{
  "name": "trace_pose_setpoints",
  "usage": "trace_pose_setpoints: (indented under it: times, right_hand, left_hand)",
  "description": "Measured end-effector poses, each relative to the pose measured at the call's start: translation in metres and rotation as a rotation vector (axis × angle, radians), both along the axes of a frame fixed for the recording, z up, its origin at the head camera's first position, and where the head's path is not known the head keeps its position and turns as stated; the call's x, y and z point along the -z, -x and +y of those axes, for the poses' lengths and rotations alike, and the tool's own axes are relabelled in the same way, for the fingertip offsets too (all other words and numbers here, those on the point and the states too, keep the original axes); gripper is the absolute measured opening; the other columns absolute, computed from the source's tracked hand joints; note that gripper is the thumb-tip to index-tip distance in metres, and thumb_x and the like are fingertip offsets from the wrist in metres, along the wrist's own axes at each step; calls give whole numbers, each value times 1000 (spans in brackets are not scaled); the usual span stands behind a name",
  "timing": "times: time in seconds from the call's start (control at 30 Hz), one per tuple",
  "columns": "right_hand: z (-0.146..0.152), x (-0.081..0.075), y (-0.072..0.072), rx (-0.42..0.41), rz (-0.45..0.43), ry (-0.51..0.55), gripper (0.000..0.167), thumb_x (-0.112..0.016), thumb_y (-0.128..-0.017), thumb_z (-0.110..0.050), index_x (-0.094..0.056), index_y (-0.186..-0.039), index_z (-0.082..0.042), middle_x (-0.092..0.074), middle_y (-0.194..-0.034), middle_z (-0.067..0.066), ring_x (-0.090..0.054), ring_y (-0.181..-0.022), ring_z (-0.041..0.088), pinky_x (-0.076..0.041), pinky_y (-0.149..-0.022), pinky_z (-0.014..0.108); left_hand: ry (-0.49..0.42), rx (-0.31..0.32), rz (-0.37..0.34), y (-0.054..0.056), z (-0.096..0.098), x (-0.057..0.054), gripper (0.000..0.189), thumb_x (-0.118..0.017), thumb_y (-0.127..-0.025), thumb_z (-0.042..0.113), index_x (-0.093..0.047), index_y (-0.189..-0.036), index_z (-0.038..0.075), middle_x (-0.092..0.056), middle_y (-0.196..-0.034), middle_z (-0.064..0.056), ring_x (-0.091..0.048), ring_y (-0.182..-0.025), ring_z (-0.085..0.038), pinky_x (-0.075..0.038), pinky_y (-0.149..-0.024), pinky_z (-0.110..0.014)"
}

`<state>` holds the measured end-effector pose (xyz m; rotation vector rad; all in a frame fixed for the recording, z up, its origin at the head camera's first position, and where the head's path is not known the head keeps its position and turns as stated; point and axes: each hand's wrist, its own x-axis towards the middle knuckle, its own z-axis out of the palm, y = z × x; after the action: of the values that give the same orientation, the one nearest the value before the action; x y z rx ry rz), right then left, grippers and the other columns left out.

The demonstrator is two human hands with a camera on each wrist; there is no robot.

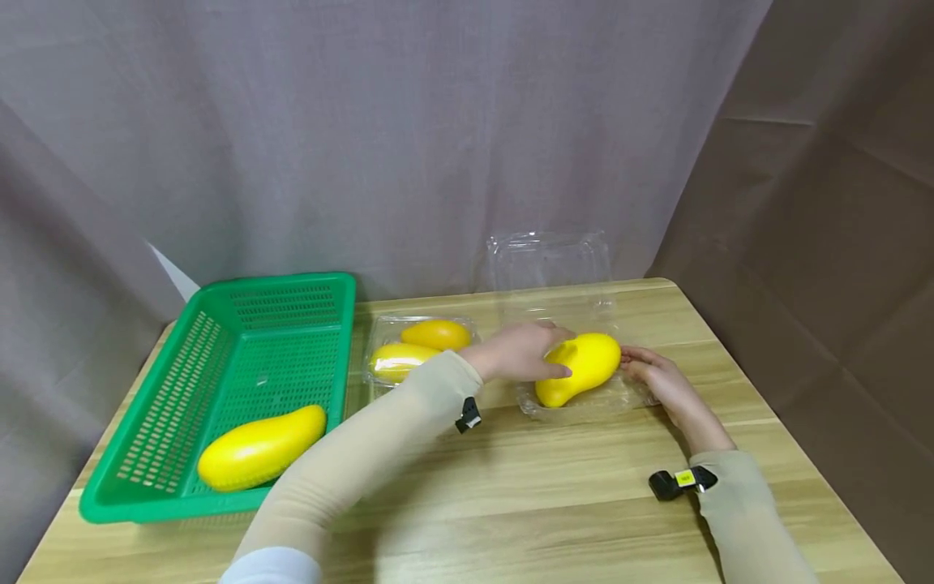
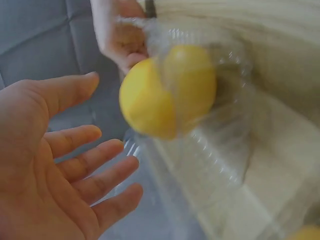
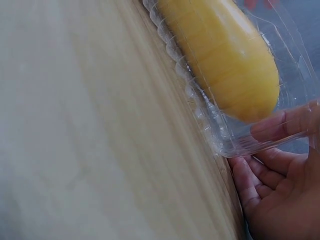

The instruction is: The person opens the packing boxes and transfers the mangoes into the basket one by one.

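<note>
A yellow mango [image 1: 589, 363] lies in the base of a clear plastic clamshell box [image 1: 565, 412], whose lid [image 1: 550, 272] stands raised at the back. My left hand [image 1: 520, 350] is at the mango's left side, overlapping it in the head view. In the left wrist view the same hand [image 2: 60, 160] shows spread fingers and a bare palm, with a gap to the mango [image 2: 145, 100]. At the box's right end, my right hand [image 1: 662, 385] pinches the rim. The right wrist view shows its thumb [image 3: 287, 124] over the plastic edge and the fingers curled below.
Left of the open box, a second clear box [image 1: 374, 334] holds two mangoes [image 1: 436, 333]. A green plastic basket [image 1: 349, 341] on the table's left side contains another mango [image 1: 263, 448]. Grey curtain [image 1: 423, 146] hangs behind the wooden table [image 1: 554, 503].
</note>
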<state>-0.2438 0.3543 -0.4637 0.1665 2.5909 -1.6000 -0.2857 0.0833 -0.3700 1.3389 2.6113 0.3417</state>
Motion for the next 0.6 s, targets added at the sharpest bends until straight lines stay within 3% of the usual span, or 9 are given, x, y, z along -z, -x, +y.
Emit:
trace_pose_setpoints:
  times: [0.13, 0.5, 0.6]
  right_hand:
    - [0, -2, 1, 0, 0, -1, 59, -45, -103, -16, -28, -154, 8, -40, -151, 31, -40, -136, 40, -35, -109, 50]
    - [0, -5, 1, -1, 3, -17, 60, -43, -103, -17, -27, -155, 8, -39, -151, 32, -38, -136, 43, -33, -110, 53]
    - [0, -2, -1, 1, -21, -16, 62, -45, -102, -17, -25, -155, 7, -35, -153, 33, -36, -137, 44, -29, -112, 57]
  left_hand:
    - [-2, -9, -50, -2, 8, 10, 68, -69, -95, 39, -43, -153, 14, -46, -155, -2, -40, -143, -20, -33, -117, -36]
    - [-20, -81, -17, 4, 21, 26, 73, -69, -94, 46, -43, -153, 13, -46, -154, -4, -46, -139, -19, -37, -113, -33]
    - [-43, -101, -29, 5, 24, 35, 75, -71, -92, 46, -43, -153, 13, -47, -153, -3, -47, -137, -18, -39, -112, -32]
